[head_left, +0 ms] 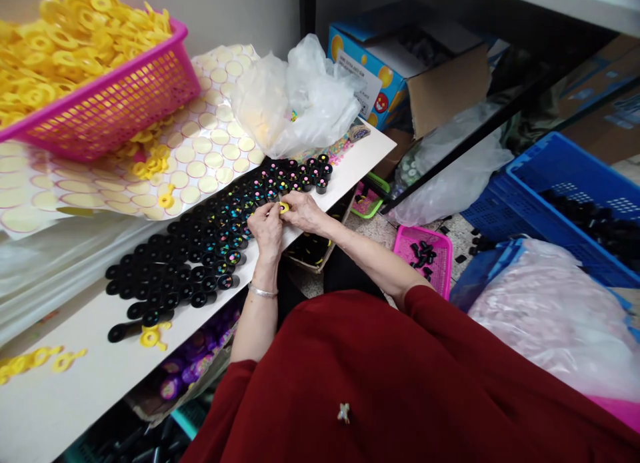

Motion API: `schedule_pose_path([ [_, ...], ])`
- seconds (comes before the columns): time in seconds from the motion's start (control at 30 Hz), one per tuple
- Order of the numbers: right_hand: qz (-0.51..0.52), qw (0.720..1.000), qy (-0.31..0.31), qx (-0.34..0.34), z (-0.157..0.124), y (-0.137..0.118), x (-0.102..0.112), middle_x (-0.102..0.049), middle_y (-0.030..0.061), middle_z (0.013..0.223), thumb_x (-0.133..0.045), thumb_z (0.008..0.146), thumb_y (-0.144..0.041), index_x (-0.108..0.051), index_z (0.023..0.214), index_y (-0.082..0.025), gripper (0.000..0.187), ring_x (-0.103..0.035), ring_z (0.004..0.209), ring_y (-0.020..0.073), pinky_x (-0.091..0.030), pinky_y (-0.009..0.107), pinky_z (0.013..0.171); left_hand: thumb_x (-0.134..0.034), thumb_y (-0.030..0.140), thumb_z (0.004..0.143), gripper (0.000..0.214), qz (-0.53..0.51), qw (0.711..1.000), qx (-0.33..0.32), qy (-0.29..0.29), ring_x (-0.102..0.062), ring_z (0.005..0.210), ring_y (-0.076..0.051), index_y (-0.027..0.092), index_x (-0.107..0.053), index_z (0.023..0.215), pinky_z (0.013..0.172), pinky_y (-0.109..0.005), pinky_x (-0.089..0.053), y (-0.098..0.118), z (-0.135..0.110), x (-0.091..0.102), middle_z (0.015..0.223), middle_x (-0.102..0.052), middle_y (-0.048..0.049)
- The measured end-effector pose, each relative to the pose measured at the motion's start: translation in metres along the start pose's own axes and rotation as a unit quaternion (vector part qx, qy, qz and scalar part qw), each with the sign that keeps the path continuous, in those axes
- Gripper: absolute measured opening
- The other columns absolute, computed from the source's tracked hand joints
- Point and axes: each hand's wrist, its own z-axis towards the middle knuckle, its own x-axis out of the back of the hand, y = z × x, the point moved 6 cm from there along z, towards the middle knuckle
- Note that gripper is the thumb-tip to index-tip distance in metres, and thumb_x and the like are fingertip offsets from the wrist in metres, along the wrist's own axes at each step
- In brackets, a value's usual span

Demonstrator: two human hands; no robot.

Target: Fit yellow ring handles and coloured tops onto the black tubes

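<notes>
Both hands meet at the front edge of the rows of black cylinders. My right hand [303, 212] is closed, pinching a small yellow ring-shaped piece [284, 208] with a dark middle. Pressed against the same piece is my left hand [267, 226], its fingers bent closed; they partly hide it. Around them on the white table stand many black plastic cylinders [197, 274], round end up. Those near my hands hold pink, yellow and blue beads [271, 183]; the ones toward the left look plain black. Loose yellow ring pieces [151, 336] lie by the left end.
A pink basket [115, 106] heaped with yellow ring pieces stands at the back left on a sheet of round stickers [215, 160]. Plastic bags [320, 103] lie behind the cylinders. A blue crate [530, 176], a carton [370, 70] and a small pink basket [445, 263] sit to the right.
</notes>
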Motion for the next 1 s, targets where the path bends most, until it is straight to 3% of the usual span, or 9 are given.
schedule_pose_path([
  [0.13, 0.152, 0.988, 0.009, -0.037, -0.001, 0.007, 0.000, -0.055, -0.0020, 0.070, -0.060, 0.067, -0.018, -0.061, 0.075, -0.013, 0.010, -0.049, 0.067, 0.0106, -0.037, 0.022, 0.062, -0.057, 0.030, 0.068, 0.021, 0.004, 1.000, 0.020, 0.016, -0.055, 0.061, -0.012, 0.014, -0.070, 0.074, 0.058, -0.023, -0.043, -0.001, -0.001, -0.001, 0.064, -0.062, -0.0012],
  [0.3, 0.331, 0.933, -0.002, -0.141, -0.005, 0.018, -0.013, -0.052, -0.0043, 0.054, -0.053, 0.077, -0.026, -0.061, 0.076, -0.013, 0.015, -0.043, 0.045, 0.0073, -0.035, 0.019, 0.045, -0.060, 0.030, 0.067, 0.019, -0.037, 0.998, 0.041, 0.012, -0.046, 0.049, -0.008, 0.013, -0.068, 0.072, 0.049, -0.020, -0.037, 0.002, -0.007, -0.005, 0.055, -0.054, 0.0028],
  [0.43, 0.300, 0.937, 0.068, -0.168, -0.005, 0.028, -0.017, -0.055, -0.0025, 0.056, -0.054, 0.079, -0.029, -0.063, 0.073, -0.014, 0.019, -0.048, 0.050, 0.0085, -0.037, 0.019, 0.047, -0.062, 0.032, 0.068, 0.020, -0.075, 0.997, 0.034, 0.003, -0.044, 0.049, -0.006, 0.013, -0.068, 0.075, 0.048, -0.019, -0.036, 0.002, -0.011, -0.007, 0.060, -0.055, 0.0022],
  [0.57, 0.260, 0.946, 0.100, -0.165, -0.005, 0.031, -0.020, -0.060, 0.0000, 0.064, -0.052, 0.079, -0.026, -0.066, 0.070, -0.013, 0.021, -0.054, 0.063, 0.0108, -0.041, 0.020, 0.056, -0.062, 0.036, 0.072, 0.022, -0.108, 0.994, 0.026, 0.007, -0.039, 0.047, -0.005, 0.014, -0.066, 0.070, 0.047, -0.019, -0.032, 0.000, -0.014, -0.008, 0.052, -0.047, 0.0047],
  [0.7, 0.258, 0.945, 0.095, -0.180, -0.007, 0.031, -0.020, -0.061, -0.0001, 0.064, -0.053, 0.077, -0.028, -0.066, 0.069, -0.013, 0.022, -0.054, 0.066, 0.0114, -0.040, 0.019, 0.057, -0.064, 0.039, 0.071, 0.027, -0.128, 0.991, 0.019, 0.026, -0.037, 0.044, -0.005, 0.013, -0.062, 0.065, 0.045, -0.019, -0.029, 0.003, -0.017, -0.010, 0.046, -0.041, 0.0066],
  [1.0, 0.344, 0.911, 0.074, -0.213, -0.008, 0.034, -0.023, -0.053, -0.0030, 0.053, -0.059, 0.073, -0.033, -0.062, 0.065, -0.013, 0.021, -0.049, 0.052, 0.0089, -0.035, 0.018, 0.046, -0.057, 0.041, 0.075, 0.029, -0.144, 0.982, 0.111, 0.055, -0.036, 0.035, -0.005, 0.016, -0.052, 0.063, 0.040, -0.019, -0.030, -0.004, -0.027, -0.019, 0.039, -0.039, 0.0085],
])
